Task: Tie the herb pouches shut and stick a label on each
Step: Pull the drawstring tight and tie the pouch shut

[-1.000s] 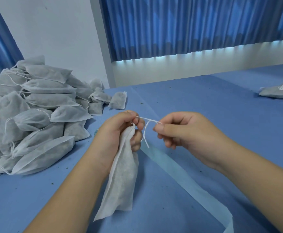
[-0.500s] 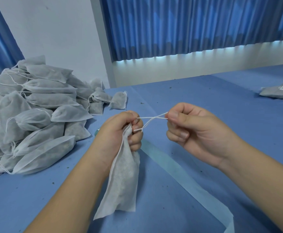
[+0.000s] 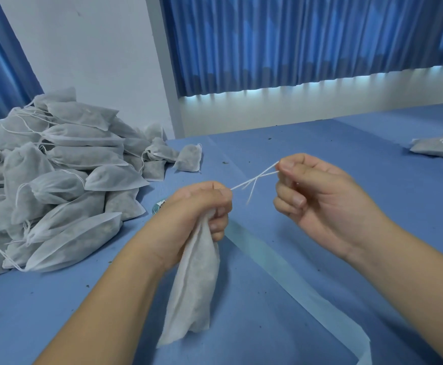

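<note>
A white fabric herb pouch (image 3: 194, 285) hangs from my left hand (image 3: 188, 214), which grips its gathered neck above the blue table. Its bottom corner touches the table. A white drawstring (image 3: 254, 180) runs taut from the neck to my right hand (image 3: 317, 198), which pinches the string between thumb and forefinger. A loose string end dangles between the two hands.
A big pile of white herb pouches (image 3: 52, 185) fills the table's left side. A pale blue strip of backing tape (image 3: 294, 283) runs diagonally under my hands. A labelled pouch (image 3: 441, 147) lies at the far right. A small roll (image 3: 158, 206) peeks out behind my left hand.
My right hand has pulled the drawstring further to the right and up, stretching it taut. My left hand has kept its grip on the pouch neck.
</note>
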Tool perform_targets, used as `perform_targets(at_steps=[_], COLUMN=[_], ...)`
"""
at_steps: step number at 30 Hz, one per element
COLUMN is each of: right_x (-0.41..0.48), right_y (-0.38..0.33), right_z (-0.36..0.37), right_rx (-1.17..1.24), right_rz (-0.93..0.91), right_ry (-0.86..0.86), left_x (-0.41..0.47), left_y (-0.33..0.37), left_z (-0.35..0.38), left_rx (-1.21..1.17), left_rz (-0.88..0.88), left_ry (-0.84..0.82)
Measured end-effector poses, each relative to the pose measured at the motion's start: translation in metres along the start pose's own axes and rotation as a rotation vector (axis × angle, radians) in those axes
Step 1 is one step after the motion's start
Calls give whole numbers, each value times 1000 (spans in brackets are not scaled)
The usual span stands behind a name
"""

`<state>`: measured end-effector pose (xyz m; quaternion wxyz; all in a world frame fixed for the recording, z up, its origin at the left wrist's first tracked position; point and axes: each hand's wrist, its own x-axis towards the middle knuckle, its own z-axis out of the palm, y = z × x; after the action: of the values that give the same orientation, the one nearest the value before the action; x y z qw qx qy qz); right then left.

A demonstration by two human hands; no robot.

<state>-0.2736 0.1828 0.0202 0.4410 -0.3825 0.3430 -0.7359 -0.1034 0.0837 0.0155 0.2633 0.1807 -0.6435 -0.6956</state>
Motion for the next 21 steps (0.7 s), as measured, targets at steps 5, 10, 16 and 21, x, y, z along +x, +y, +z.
perform_targets(at_steps=[5,10,16,21], right_x=[1,4,5,-3], right_y=[2,-3,-8,-3], right_z=[-1,-5,-9,2], right_rx=[-142,-179,-155,-372], right_rz=[4,-22,-108,-270], right_ry=[71,216,386,299], left_x=[-4,-4,-10,-3], left_y=[-2,-1,7,0], left_z=[-6,1,0,0], left_rx=[711,817,751,621], left_rz=[-105,-148,-241,-231], left_ry=[-16,55,-62,98])
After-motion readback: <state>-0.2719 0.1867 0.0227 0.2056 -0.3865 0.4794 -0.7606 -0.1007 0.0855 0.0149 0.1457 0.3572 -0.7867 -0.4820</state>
